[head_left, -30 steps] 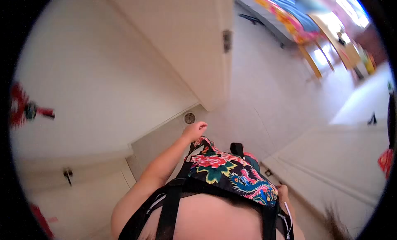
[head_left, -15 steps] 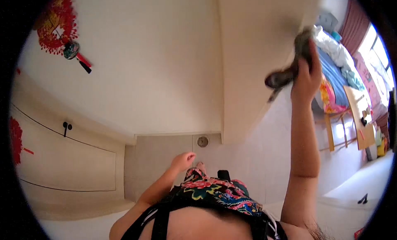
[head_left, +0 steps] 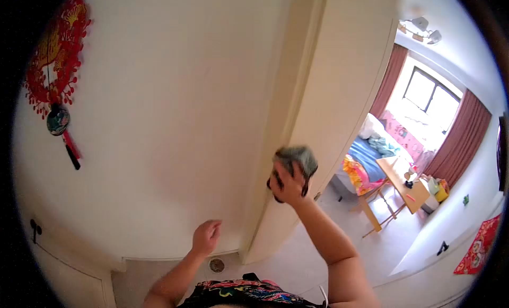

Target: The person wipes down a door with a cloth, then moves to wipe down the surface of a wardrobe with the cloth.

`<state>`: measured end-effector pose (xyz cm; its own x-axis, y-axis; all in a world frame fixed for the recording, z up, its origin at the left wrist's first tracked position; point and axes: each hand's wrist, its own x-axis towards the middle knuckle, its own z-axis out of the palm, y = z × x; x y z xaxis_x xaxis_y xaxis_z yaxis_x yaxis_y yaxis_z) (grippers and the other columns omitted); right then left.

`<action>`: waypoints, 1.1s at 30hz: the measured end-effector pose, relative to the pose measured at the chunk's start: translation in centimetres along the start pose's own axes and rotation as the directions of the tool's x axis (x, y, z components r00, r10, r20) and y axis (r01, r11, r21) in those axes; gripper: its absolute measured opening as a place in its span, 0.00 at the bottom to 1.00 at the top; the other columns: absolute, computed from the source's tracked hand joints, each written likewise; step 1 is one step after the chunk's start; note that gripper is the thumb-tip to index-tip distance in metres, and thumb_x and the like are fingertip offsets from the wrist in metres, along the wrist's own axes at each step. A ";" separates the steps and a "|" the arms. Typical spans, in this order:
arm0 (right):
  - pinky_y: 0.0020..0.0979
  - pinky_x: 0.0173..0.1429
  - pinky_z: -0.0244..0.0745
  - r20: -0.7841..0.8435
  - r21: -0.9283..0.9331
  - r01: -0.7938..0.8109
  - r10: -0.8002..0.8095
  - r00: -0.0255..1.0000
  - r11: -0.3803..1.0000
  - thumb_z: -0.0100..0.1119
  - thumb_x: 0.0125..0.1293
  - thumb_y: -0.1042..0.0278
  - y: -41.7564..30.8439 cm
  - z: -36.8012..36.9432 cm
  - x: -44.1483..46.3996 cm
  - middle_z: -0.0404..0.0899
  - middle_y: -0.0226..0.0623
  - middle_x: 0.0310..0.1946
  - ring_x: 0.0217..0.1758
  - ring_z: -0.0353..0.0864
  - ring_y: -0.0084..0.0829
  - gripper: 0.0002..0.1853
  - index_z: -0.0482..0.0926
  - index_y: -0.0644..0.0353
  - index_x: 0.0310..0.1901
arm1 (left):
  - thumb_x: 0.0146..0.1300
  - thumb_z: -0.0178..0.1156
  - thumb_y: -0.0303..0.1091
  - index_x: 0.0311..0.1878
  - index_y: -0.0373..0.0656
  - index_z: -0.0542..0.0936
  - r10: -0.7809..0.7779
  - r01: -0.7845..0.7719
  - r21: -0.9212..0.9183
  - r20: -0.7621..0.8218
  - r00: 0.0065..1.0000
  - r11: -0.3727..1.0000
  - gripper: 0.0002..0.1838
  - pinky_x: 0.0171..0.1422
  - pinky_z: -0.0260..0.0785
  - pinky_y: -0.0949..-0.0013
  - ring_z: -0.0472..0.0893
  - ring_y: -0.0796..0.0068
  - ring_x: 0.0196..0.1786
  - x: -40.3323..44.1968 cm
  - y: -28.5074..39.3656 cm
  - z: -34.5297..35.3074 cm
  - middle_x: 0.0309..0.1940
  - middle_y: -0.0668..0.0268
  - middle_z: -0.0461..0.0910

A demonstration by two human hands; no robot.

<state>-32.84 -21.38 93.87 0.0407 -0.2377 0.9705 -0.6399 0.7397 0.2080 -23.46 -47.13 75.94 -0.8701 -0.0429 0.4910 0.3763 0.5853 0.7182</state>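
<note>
My right hand (head_left: 289, 187) is wrapped round a dark grey-green cloth (head_left: 299, 160) and presses it on the edge of the cream door frame (head_left: 286, 133). Part of the cloth hangs beside my fingers. Lower and to the left, my left hand (head_left: 207, 238) is held in front of the white wall (head_left: 175, 149) with its fingers curled and nothing visible in them. The flowered black apron (head_left: 249, 292) shows at the bottom of the view.
A round floor drain (head_left: 216, 265) lies near the wall's foot. Through the doorway stand a bed (head_left: 366, 157) and a small wooden table (head_left: 400, 183). A red ornament (head_left: 58, 59) hangs at upper left, and a closed door (head_left: 63, 271) is at lower left.
My right hand, with the cloth, has swung left and down from the door's far edge to the frame. The view has tilted up. My left hand stays curled.
</note>
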 end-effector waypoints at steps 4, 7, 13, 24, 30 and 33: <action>0.54 0.56 0.63 -0.005 -0.150 0.119 -0.121 0.993 0.981 0.57 0.52 0.63 4.1 1.8 13.8 0.68 0.54 0.53 0.53 0.70 0.56 0.23 0.75 0.46 0.54 | 0.56 0.57 0.33 0.57 0.40 0.69 0.491 -0.488 0.068 -0.025 0.871 0.870 0.24 0.62 0.59 0.57 0.67 0.55 0.60 11.0 7.8 1.4 0.58 0.55 0.68; 0.52 0.60 0.62 -0.078 -0.279 0.279 -0.311 0.947 0.919 0.52 0.58 0.60 5.8 2.4 26.8 0.64 0.57 0.58 0.57 0.66 0.57 0.23 0.70 0.47 0.58 | 0.57 0.56 0.35 0.60 0.34 0.65 0.610 -0.637 0.012 -0.306 0.731 0.771 0.28 0.64 0.56 0.55 0.63 0.49 0.63 17.0 10.7 3.3 0.61 0.49 0.62; 0.38 0.69 0.53 -0.099 -0.351 0.142 -0.187 0.977 0.926 0.42 0.66 0.65 7.7 -1.7 47.0 0.59 0.51 0.63 0.67 0.57 0.47 0.22 0.66 0.63 0.60 | 0.59 0.53 0.38 0.60 0.28 0.62 0.574 -0.629 0.067 -0.491 0.655 0.775 0.30 0.66 0.47 0.49 0.57 0.45 0.65 18.8 12.8 6.9 0.62 0.42 0.59; 0.36 0.64 0.60 -0.179 -0.410 0.354 -0.455 0.872 0.841 0.43 0.63 0.64 12.2 -9.6 62.9 0.68 0.54 0.56 0.61 0.65 0.46 0.21 0.72 0.66 0.54 | 0.57 0.55 0.39 0.57 0.32 0.66 0.545 -0.589 0.103 -0.531 0.649 0.801 0.27 0.60 0.52 0.50 0.64 0.47 0.60 13.5 17.4 7.0 0.59 0.44 0.63; 0.24 0.32 0.65 -0.139 0.636 0.204 -0.149 0.979 0.745 0.47 0.67 0.59 10.4 -15.6 66.1 0.67 0.29 0.23 0.26 0.66 0.21 0.11 0.73 0.55 0.32 | 0.59 0.54 0.41 0.59 0.33 0.63 0.547 -0.575 0.134 -0.538 0.641 0.807 0.29 0.60 0.53 0.47 0.64 0.45 0.59 8.1 20.0 8.9 0.59 0.43 0.62; 0.22 0.11 0.49 -0.129 0.614 0.142 -0.079 0.988 0.777 0.48 0.66 0.54 13.3 -19.3 66.0 0.61 0.20 0.12 0.08 0.53 0.19 0.12 0.70 0.44 0.25 | 0.61 0.51 0.43 0.63 0.33 0.58 0.570 -0.588 0.155 -0.524 0.632 0.794 0.32 0.60 0.53 0.44 0.63 0.43 0.60 3.7 19.7 10.0 0.61 0.40 0.59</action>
<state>-23.84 -15.11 163.05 0.1898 -0.2125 0.9586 -0.9621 0.1546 0.2248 -22.38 -27.66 87.01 -0.1685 -0.1178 0.9786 0.7609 0.6156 0.2051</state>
